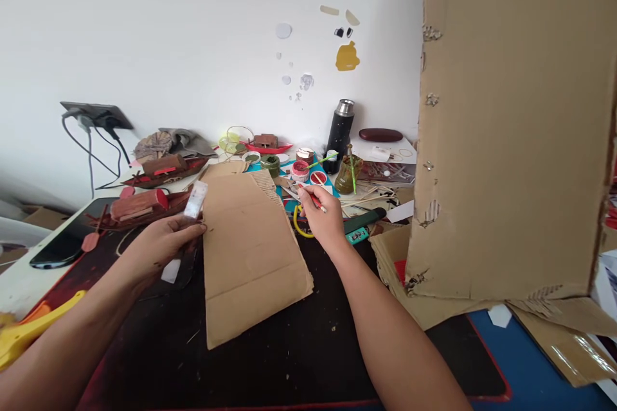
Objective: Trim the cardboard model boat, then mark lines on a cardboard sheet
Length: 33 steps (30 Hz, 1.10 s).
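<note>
My left hand [166, 243] is closed around a pale, translucent ruler [195, 201], whose ends stick out above and below the fingers. Its thumb reaches the left edge of a brown cardboard piece [250, 250], which lies over the dark mat. Above the cardboard's right edge, my right hand [322, 215] grips a slim red pencil [317, 200] between thumb and fingers. Just under that hand shows a yellow loop-shaped handle [299, 223]. A grey, blade-like shape beside the fingertips is too small to make out.
A large cardboard panel [511, 128] stands upright at right. Paint jars [299, 171], a black thermos [340, 128] and a glass jar [348, 174] stand at the back. Wooden model boats [137, 207] sit at left, near a yellow-handled tool [41, 331] and a black phone-like device [67, 241].
</note>
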Each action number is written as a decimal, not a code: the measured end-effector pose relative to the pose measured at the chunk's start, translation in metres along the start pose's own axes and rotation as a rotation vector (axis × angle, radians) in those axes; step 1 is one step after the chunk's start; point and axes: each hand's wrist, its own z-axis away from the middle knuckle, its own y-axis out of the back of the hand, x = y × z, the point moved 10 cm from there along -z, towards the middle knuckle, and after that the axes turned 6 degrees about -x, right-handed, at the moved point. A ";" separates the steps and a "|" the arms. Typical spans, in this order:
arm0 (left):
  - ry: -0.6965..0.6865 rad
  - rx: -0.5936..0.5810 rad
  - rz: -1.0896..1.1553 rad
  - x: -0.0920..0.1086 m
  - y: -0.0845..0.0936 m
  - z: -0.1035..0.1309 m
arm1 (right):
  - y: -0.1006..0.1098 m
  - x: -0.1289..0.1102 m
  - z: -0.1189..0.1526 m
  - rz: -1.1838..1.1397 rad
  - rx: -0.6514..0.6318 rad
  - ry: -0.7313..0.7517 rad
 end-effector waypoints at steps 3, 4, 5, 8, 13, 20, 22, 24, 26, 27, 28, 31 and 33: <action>0.018 -0.009 -0.064 -0.001 -0.002 -0.004 | -0.006 -0.009 0.003 -0.006 -0.038 0.018; 0.016 -0.009 -0.091 0.001 -0.003 -0.004 | -0.008 -0.011 0.004 -0.009 -0.054 0.024; 0.009 -0.007 -0.122 0.004 -0.003 -0.005 | -0.011 -0.013 0.005 -0.013 -0.070 0.030; -0.030 -0.003 -0.230 0.016 -0.004 -0.005 | -0.017 -0.016 0.007 -0.029 -0.106 0.041; -0.073 0.007 -0.393 0.028 -0.006 -0.006 | -0.031 -0.013 0.011 -0.056 -0.180 0.030; -0.104 0.090 -0.505 0.034 0.002 0.000 | -0.044 -0.002 0.014 -0.056 -0.267 -0.032; -0.116 0.154 -0.502 0.038 0.011 0.011 | -0.044 0.000 0.014 -0.059 -0.267 -0.048; -0.128 0.199 -0.501 0.040 0.018 0.023 | -0.043 0.000 0.014 -0.063 -0.257 -0.059; -0.159 0.239 -0.513 0.041 0.022 0.036 | -0.042 0.000 0.014 -0.064 -0.239 -0.063; -0.185 0.261 -0.526 0.040 0.023 0.042 | -0.041 0.000 0.014 -0.064 -0.231 -0.063; -0.216 0.278 -0.542 0.040 0.023 0.047 | -0.040 0.000 0.013 -0.063 -0.223 -0.062; -0.320 0.292 -0.599 0.035 0.016 0.060 | -0.038 0.001 0.013 -0.055 -0.208 -0.063; -0.386 0.267 -0.632 0.030 0.007 0.066 | -0.037 0.001 0.013 -0.036 -0.203 -0.056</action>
